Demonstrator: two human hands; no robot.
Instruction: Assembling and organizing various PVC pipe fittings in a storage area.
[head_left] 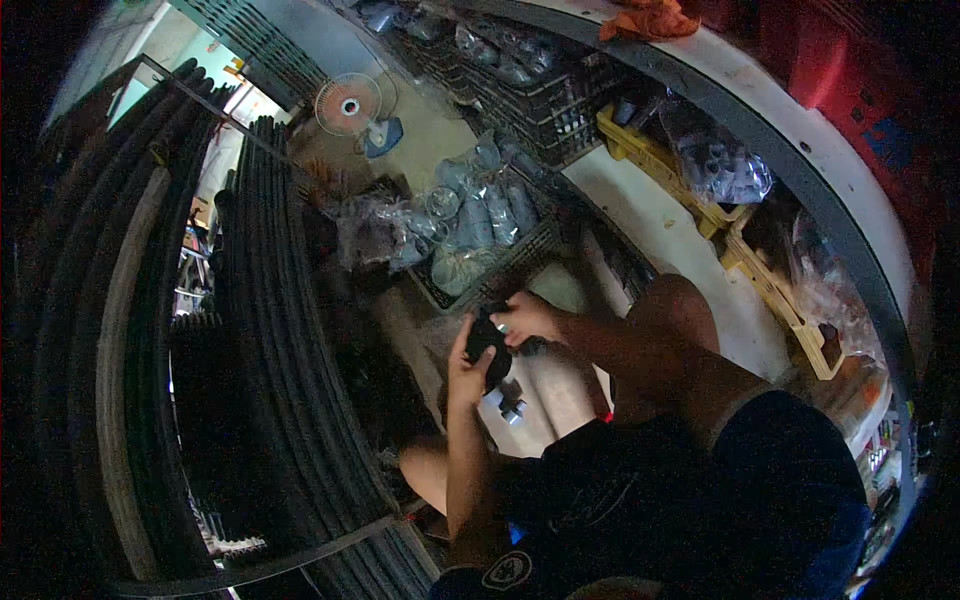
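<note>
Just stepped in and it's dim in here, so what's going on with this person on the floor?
A person sits low among stacked goods, holding a small black part between both hands. The left hand grips it from below and the right hand closes on its top. Small grey fittings lie on the floor just below. A black crate of bagged grey pieces stands ahead, long dark pipes run along the left, and a fan stands farther back.
</note>
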